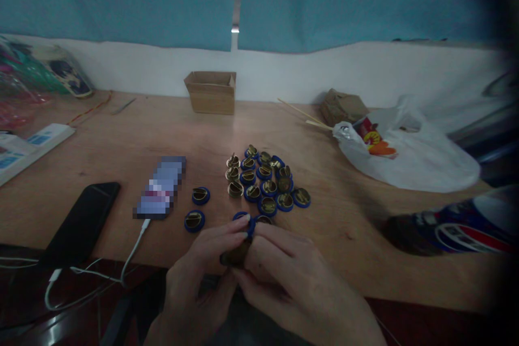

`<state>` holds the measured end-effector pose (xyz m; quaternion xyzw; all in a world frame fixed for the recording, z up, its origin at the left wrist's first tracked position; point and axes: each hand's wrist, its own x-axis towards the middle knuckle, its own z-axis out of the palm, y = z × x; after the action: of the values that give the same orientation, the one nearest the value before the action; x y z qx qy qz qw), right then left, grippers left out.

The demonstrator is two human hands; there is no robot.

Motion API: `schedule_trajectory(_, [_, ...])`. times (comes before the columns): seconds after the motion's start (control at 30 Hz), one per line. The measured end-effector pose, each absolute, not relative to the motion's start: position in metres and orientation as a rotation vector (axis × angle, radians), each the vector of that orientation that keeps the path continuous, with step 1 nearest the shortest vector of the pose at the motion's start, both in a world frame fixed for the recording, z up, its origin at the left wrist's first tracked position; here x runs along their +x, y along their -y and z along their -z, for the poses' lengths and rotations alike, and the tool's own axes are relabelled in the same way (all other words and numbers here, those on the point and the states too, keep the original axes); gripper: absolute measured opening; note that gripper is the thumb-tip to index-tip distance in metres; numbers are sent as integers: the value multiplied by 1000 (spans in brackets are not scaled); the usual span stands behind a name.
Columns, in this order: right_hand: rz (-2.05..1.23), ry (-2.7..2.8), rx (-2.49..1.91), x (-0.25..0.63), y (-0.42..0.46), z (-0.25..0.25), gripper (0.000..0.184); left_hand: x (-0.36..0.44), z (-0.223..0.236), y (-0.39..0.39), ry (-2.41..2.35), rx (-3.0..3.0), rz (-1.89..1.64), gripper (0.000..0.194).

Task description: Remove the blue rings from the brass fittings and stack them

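Observation:
My left hand (203, 275) and my right hand (292, 281) meet at the table's near edge, fingers pinched together on a small blue ring with a brass-coloured piece (239, 251). Just beyond them lies a cluster of several blue-rimmed brass parts (265, 181). Two more such parts lie apart to the left, one (200, 195) farther and one (194, 220) nearer. Most of the held piece is hidden by my fingers.
A black phone (83, 221) and a second phone on a white cable (162, 186) lie at left. An open cardboard box (211, 92) stands at the back. A white plastic bag (405, 154) and a brown packet (343, 107) sit at right, a bottle (454, 230) nearer.

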<state>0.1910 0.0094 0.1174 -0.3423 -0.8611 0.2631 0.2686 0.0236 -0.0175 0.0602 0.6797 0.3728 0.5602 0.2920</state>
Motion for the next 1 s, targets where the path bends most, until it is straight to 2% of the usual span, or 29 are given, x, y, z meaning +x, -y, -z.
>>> schedule_trajectory(0.23, [-483,2355,-855,187,-9,-111,14,31,-54,15,-929,1712,-1653,47])
schedule_trajectory(0.73, [-504,2313,-877,187,-10,-107,15,34,-50,12,-939,1687,-1677,42])
schedule_trajectory(1.0, [-537,2246,-883,186,-9,-99,16,31,-50,14,-1004,1602,-1591,46])
